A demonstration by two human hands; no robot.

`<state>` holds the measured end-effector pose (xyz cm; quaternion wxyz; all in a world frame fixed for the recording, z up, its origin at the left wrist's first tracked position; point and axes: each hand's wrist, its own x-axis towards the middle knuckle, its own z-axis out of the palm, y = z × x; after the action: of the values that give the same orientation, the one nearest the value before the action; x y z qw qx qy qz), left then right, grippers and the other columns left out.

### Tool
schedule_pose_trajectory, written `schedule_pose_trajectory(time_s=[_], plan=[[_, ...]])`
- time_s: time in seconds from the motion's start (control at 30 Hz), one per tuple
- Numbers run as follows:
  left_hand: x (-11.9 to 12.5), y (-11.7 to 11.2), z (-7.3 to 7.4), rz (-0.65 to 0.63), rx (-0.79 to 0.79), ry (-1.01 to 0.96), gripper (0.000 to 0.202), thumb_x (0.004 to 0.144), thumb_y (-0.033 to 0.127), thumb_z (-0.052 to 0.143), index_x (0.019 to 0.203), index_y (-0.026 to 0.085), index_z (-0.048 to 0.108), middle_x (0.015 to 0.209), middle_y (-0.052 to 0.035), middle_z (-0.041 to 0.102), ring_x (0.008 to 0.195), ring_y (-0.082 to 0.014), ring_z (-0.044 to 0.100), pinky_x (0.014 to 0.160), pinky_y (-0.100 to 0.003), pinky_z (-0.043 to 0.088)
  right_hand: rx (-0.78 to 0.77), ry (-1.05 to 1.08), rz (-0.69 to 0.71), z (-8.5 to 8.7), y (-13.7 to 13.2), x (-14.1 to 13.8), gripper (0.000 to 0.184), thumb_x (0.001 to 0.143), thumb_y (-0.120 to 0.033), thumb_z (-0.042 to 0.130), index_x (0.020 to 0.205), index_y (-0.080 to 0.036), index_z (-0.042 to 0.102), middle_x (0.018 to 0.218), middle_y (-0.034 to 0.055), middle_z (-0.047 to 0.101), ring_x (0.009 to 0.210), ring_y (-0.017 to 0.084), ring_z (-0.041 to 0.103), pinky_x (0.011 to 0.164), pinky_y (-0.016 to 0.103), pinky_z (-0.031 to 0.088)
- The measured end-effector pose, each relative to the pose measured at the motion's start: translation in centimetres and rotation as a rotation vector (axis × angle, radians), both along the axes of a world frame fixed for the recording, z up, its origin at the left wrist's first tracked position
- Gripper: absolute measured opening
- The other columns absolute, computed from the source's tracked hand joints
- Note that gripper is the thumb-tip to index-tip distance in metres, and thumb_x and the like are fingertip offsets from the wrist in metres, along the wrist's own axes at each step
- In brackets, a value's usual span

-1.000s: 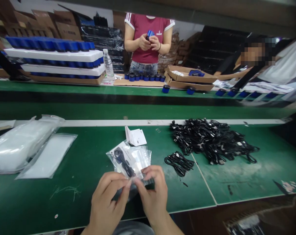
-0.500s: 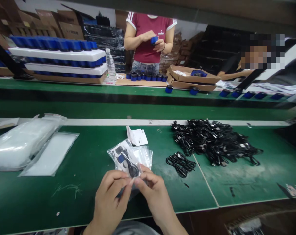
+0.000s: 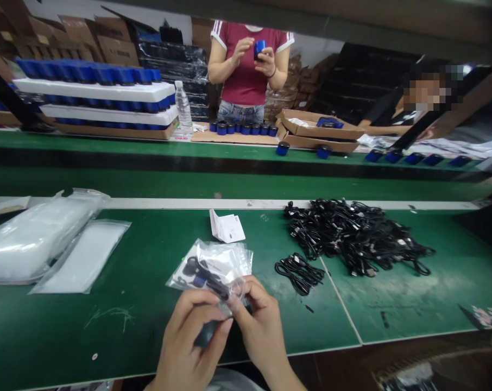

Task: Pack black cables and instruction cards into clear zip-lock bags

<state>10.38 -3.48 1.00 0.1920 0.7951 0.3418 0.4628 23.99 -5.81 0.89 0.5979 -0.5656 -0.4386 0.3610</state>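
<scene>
Between my hands is a clear plastic bag (image 3: 207,270) holding a coiled black cable and a printed paper. My left hand (image 3: 191,328) pinches the bag's near edge between thumb and fingers. On the other side, my right hand (image 3: 258,320) grips the right corner of the same bag, its thumb on the plastic. More clear bags (image 3: 241,258) lie just behind and under it on the table. Beyond them stands a small folded white leaflet (image 3: 227,227). A few black cables (image 3: 298,272) lie to the right of my hands.
A large heap of bundled black cables (image 3: 352,236) covers the right side of the green table (image 3: 87,336). Packs of clear bags (image 3: 38,239) lie at left. Across the raised shelf are trays of blue items (image 3: 95,92), a bottle (image 3: 183,111) and a person (image 3: 246,65) handling a blue item.
The bag has tilted and turned to the left in my hands, and its near edge has come closer to me. Across the table, the person's hand has moved off the blue item.
</scene>
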Motion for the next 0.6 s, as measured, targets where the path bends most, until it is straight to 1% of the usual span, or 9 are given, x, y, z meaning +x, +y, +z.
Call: schedule_pose_trajectory(time_s=[0.07,0.13,0.2,0.27,0.33,0.4,0.47,0.53,0.6], plan=[[-0.7,0.6,-0.1,0.156,-0.065,-0.14,0.024,0.073,0.02,0.065,0.094,0.022,0.053,0.106,-0.0066,0.05,0.101,-0.0215,0.054,0.085,-0.033,0.048,0.005,-0.087,0.021,0.3,-0.2,0.3,0.009,0.079,-0.015,0.057,0.07,-0.018,0.058,0.081,0.0029,0.058,0.076,0.016,0.057,0.067,0.026,0.044],[-1.3,1.4,0.1,0.262,-0.269,-0.261,0.041,0.074,0.033,0.066,0.11,0.022,0.051,0.12,-0.0099,0.047,0.11,-0.0255,0.051,0.088,-0.036,0.048,0.019,-0.184,0.031,0.4,-0.3,0.6,0.01,0.08,-0.014,0.055,0.071,-0.019,0.058,0.084,0.0031,0.057,0.079,0.016,0.057,0.069,0.026,0.045],[-1.6,2.2,0.6,0.208,-0.64,-0.282,0.044,0.079,0.044,0.059,0.116,0.021,0.052,0.115,-0.0097,0.056,0.102,-0.0246,0.059,0.083,-0.035,0.052,0.058,-0.319,0.011,0.4,-0.5,0.8,0.011,0.081,-0.011,0.053,0.075,-0.019,0.058,0.089,0.0039,0.056,0.083,0.016,0.058,0.071,0.027,0.046],[-1.8,2.7,1.1,0.103,-0.977,-0.285,0.04,0.083,0.05,0.052,0.107,0.019,0.06,0.097,-0.0064,0.066,0.088,-0.0223,0.065,0.076,-0.032,0.055,0.16,-0.504,-0.061,0.1,-0.6,1.1,0.014,0.081,-0.007,0.051,0.082,-0.019,0.058,0.095,0.0055,0.055,0.09,0.018,0.057,0.076,0.03,0.047],[-1.8,2.8,1.5,0.064,-1.153,-0.333,0.039,0.082,0.051,0.053,0.096,0.017,0.066,0.088,-0.0037,0.07,0.082,-0.0209,0.066,0.071,-0.029,0.057,0.322,-0.719,-0.151,-0.2,-0.8,1.4,0.018,0.08,-0.003,0.052,0.088,-0.019,0.056,0.098,0.0071,0.055,0.098,0.021,0.055,0.081,0.035,0.046],[-1.7,2.7,1.7,0.074,-1.222,-0.409,0.038,0.079,0.051,0.056,0.091,0.017,0.068,0.087,-0.0024,0.071,0.082,-0.0205,0.065,0.071,-0.028,0.057,0.459,-0.892,-0.22,-0.5,-1.0,1.6,0.022,0.077,-0.002,0.056,0.091,-0.019,0.055,0.099,0.0073,0.055,0.103,0.023,0.052,0.084,0.038,0.045],[-1.6,2.5,1.6,0.065,-1.264,-0.457,0.038,0.078,0.051,0.058,0.091,0.017,0.07,0.086,-0.002,0.072,0.082,-0.0207,0.066,0.07,-0.028,0.057,0.498,-0.942,-0.256,-0.6,-1.2,1.7,0.023,0.076,-0.002,0.058,0.092,-0.019,0.055,0.1,0.0073,0.055,0.105,0.024,0.051,0.085,0.04,0.044],[-1.3,2.2,1.5,0.055,-1.265,-0.468,0.035,0.077,0.049,0.06,0.09,0.017,0.07,0.085,-0.0015,0.072,0.083,-0.0208,0.066,0.07,-0.028,0.057,0.438,-0.84,-0.251,-0.5,-1.1,1.6,0.019,0.078,-0.004,0.056,0.089,-0.02,0.057,0.102,0.0076,0.054,0.107,0.025,0.05,0.087,0.041,0.044],[-1.1,1.9,1.3,0.068,-1.226,-0.464,0.032,0.076,0.046,0.063,0.088,0.018,0.071,0.085,-0.0008,0.072,0.083,-0.021,0.066,0.071,-0.027,0.057,0.28,-0.616,-0.194,-0.2,-1.0,1.4,0.013,0.08,-0.008,0.054,0.081,-0.02,0.059,0.102,0.0076,0.056,0.105,0.024,0.052,0.086,0.04,0.044]])
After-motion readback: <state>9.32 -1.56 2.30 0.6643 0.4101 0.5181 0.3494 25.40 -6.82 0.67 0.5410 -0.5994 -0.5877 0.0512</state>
